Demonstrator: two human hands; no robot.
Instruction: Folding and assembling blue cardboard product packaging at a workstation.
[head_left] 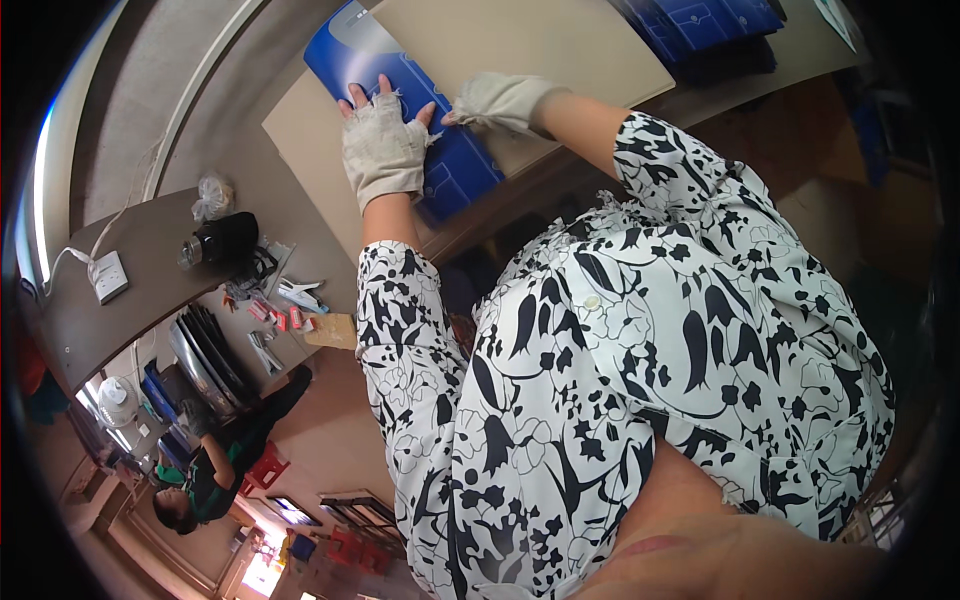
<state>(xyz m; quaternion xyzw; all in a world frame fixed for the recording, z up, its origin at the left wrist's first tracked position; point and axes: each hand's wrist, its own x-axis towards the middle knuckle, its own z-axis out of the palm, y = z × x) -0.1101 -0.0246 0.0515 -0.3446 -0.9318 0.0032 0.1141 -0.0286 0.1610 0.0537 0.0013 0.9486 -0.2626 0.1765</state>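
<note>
A glossy blue printed sheet (462, 180) with pale line drawings and a light curved patch lies slantwise on beige board on the worktable. My left hand (385, 150), in a worn off-white fingerless glove, rests flat on it with the fingers spread. At the sheet's right edge is my right hand (500, 103), in a matching glove. Its fingers are curled and pressed together, the tips by the edge. Whatever they may pinch is hidden by the glove.
Blue printed pieces (705, 25) are stacked at the far right. To the left, a grey table (130, 300) bears a dark jug-like container (222, 240), a socket box (110, 277) and small tools. A co-worker (205, 475) is beyond, near red stools (265, 467).
</note>
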